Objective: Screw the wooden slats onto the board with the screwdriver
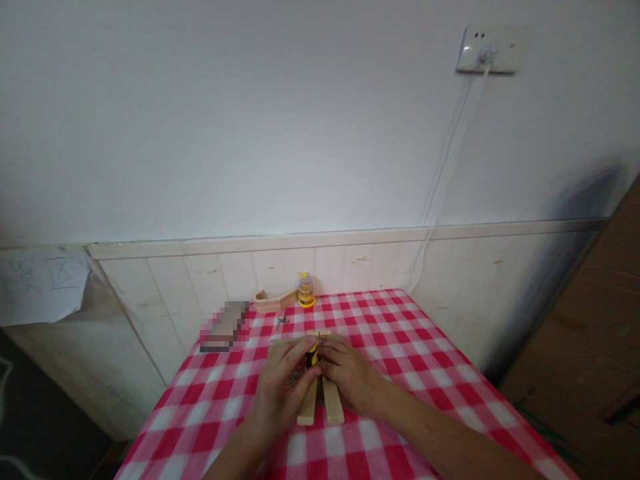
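Observation:
Two pale wooden strips (333,408) lie side by side in front of me, a narrow gap between their near ends. At their far end is a short wooden crosspiece (320,332). My left hand (285,377) is closed on a short yellow-and-black screwdriver (312,355), pinched between thumb and fingers above the strips. From the right, my right hand (350,373) curls its fingers over the strips, close to the screwdriver's end. What the right fingertips touch is partly hidden. A flat, printed sheet or bag (295,375) shows beneath my left hand.
A red-and-white checked cloth (390,427) covers the table. Near the wall stand a yellow-based clear jar (306,292) and a curved wooden piece (273,303). Small dark metal pieces (283,321) lie before them. A pixelated flat object (225,327) rests at the left edge.

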`<state>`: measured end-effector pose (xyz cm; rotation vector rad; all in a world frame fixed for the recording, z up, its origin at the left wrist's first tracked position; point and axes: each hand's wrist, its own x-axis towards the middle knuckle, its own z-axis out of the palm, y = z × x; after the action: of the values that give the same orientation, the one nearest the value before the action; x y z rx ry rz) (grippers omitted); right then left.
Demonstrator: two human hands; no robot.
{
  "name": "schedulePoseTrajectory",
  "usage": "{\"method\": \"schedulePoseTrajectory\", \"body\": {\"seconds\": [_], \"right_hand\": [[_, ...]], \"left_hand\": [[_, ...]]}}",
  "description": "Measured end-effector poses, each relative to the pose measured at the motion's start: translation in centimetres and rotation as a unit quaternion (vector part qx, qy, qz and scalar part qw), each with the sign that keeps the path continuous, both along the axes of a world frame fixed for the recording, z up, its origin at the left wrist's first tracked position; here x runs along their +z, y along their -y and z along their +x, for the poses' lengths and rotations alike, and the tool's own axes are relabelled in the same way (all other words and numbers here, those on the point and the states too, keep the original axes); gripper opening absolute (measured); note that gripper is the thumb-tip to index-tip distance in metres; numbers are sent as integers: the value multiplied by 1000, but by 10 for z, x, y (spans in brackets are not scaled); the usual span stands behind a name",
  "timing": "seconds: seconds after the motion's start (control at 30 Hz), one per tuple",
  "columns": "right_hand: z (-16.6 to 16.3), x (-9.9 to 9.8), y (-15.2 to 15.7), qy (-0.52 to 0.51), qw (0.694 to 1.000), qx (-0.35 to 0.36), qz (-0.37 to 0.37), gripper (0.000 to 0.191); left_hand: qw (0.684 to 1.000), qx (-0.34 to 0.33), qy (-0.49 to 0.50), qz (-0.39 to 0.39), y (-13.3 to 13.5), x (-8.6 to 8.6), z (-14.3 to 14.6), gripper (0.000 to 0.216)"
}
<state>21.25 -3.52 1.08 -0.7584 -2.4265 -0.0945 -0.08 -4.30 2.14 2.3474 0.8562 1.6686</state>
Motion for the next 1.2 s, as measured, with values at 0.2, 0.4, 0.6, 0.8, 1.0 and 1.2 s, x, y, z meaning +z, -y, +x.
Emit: {"method": "schedulePoseTrajectory", "body": {"seconds": [0.2, 0.4, 0.6, 0.8, 1.0, 1.2], "right_hand": [[-1, 0, 0, -5, 1000, -5, 6, 27], [0, -4, -3, 1, 1000, -2, 7, 30], [-1, 0, -1, 2, 1000, -2, 2, 30], [0, -2, -2, 3, 1000, 0, 2, 32], [0, -6, -4, 8, 1000, -6, 1, 28], [0, -5, -2, 2, 1000, -5, -1, 26]], "left_hand": [[1000, -1, -4, -27, -1, -3, -3, 41], [1000, -2, 0, -14, 0, 0, -3, 41], [1000, 4, -4, -10, 1, 1, -3, 40], [1000, 4, -3, -8, 1, 1, -3, 41], [998, 32, 32, -37, 2, -4, 0, 45], [997, 35, 42, -46, 3, -3, 4, 59]]}}
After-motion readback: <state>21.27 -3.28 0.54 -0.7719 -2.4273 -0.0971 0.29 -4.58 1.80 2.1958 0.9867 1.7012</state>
